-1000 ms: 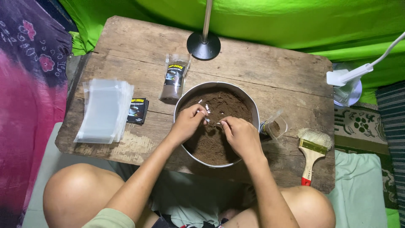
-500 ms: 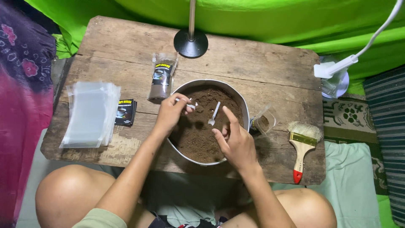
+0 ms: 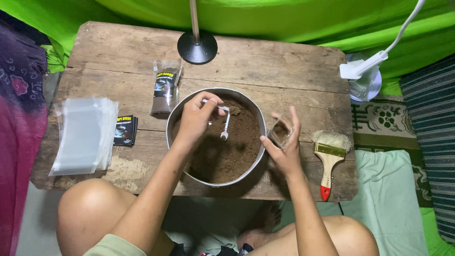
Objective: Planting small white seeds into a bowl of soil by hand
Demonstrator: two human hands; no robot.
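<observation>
A round metal bowl [image 3: 256, 159] of brown powder sits mid-table on the wooden table [image 3: 284, 66]. My left hand [image 3: 195, 119] hovers over the bowl's far left part and pinches a small white scoop [image 3: 219, 107] with a bit of powder at its tip. A small metal spoon [image 3: 225, 131] lies on the powder just below it. My right hand [image 3: 285, 150] is outside the bowl's right rim, fingers wrapped around a small clear cup [image 3: 280, 132] with some powder in it.
A filled clear packet [image 3: 165, 87] stands left of the bowl. Further left are black labels [image 3: 124, 129] and a stack of clear bags [image 3: 83, 135]. A paintbrush [image 3: 328, 159] lies right. A lamp base [image 3: 197, 47] and white clip lamp [image 3: 365, 71] stand behind; my knees are below the table edge.
My right hand left the bowl and moved right onto the small clear cup. The metal spoon now lies in the powder. My left hand stayed over the bowl.
</observation>
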